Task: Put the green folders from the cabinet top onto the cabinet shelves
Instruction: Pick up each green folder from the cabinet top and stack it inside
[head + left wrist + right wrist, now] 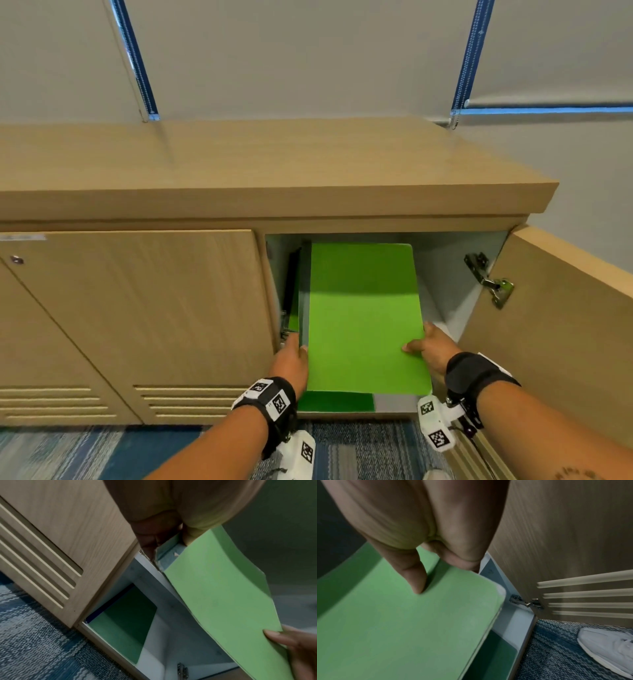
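Observation:
A bright green folder (363, 318) lies flat, its far half inside the open cabinet compartment and its near edge sticking out. My left hand (294, 353) grips its left edge near the compartment's left wall. Pinching the right edge is my right hand (423, 346), thumb (414, 577) on top and the other fingers hidden underneath. The same folder (223, 601) bows slightly in the left wrist view. A darker green folder (335, 401) lies on the shelf below. Another thin folder (293, 291) stands against the left wall. The wooden cabinet top (274, 154) is bare.
The compartment's door (565, 325) is swung open on the right, its metal hinge (489, 281) beside the folder's right edge. A closed slatted door (137, 308) flanks the opening on the left. Blue patterned carpet (102, 452) and my white shoe (607, 646) are below.

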